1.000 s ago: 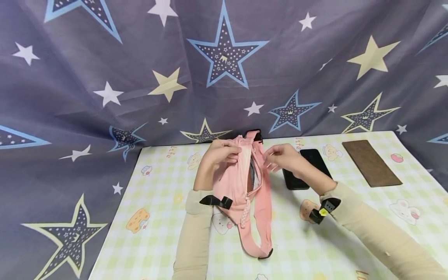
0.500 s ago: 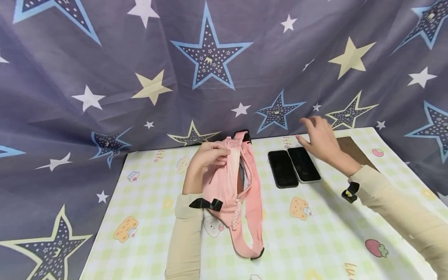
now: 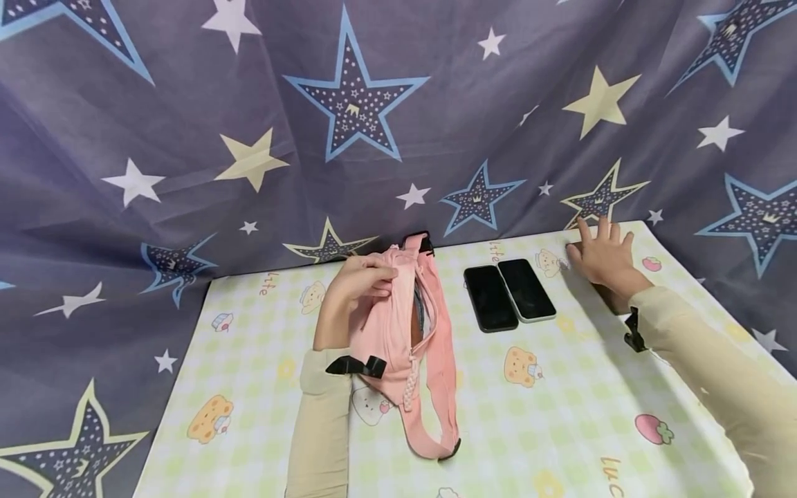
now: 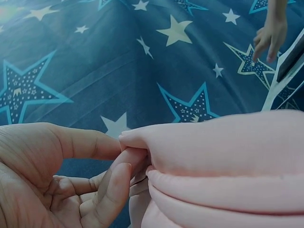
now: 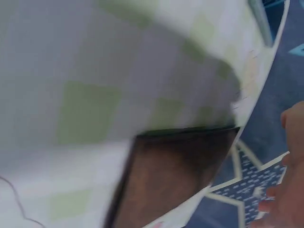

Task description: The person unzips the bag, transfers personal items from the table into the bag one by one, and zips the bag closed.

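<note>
Around your work, a dark star-print curtain (image 3: 187, 111) hangs close behind the far edge of the checked tablecloth (image 3: 274, 429). Two phones lie side by side between your bag and the brown case: a black phone (image 3: 490, 299) nearer the bag and a light-edged phone (image 3: 526, 289) just to its right, both dark-screened. Your right hand (image 3: 606, 254) is held with fingers spread over the flat brown case (image 5: 173, 175), gripping nothing and hiding much of it from the head view; the right wrist view shows a gap between them. Your hands are well apart. The pink bag (image 3: 380, 339) sits left of the phones, and your left hand (image 3: 361, 277) pinches its fabric near the far end. A pink strap (image 3: 443, 346) runs along the bag's right side and loops towards you, and a braided pull (image 3: 411, 384) hangs from the zip. The zip stands open, showing grey and a brown patch inside; you cannot tell whether that brown is lining or contents.
</note>
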Demonstrator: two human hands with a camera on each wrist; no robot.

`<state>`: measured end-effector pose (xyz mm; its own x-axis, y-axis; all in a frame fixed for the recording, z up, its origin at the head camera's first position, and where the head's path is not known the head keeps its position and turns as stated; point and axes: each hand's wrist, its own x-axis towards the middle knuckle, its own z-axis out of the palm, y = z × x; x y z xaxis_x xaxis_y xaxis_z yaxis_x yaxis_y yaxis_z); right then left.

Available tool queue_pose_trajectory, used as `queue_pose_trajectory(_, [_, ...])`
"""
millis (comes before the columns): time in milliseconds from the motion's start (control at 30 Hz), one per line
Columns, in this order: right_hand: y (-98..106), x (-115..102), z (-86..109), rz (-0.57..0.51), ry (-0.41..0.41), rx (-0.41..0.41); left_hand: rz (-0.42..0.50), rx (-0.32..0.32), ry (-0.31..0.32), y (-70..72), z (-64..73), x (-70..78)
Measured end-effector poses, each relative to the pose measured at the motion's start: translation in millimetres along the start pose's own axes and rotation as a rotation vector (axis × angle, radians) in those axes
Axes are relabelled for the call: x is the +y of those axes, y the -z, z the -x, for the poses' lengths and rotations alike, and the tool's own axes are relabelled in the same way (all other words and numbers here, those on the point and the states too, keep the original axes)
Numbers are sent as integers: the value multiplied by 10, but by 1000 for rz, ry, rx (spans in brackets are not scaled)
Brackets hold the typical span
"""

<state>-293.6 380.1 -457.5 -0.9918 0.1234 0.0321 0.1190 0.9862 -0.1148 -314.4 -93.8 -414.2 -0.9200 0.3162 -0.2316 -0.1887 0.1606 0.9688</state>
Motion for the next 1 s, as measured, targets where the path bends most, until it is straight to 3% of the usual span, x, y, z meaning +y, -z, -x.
queue_pose_trajectory(200, [-160, 176, 3, -41, -92, -64, -1, -10, 1, 5, 12, -12])
queue_pose_trajectory(433, [-223, 310, 57, -85, -172, -177, -9, 22, 25, 2, 27, 2])
queue_pose_trajectory(767, [-76, 307, -38, -142, -224, -301, -15, 24, 29, 62, 31, 28])
queue_pose_trajectory(1000, [30, 307, 2, -208, -290, -364, -29, 0, 52, 42, 32, -2])
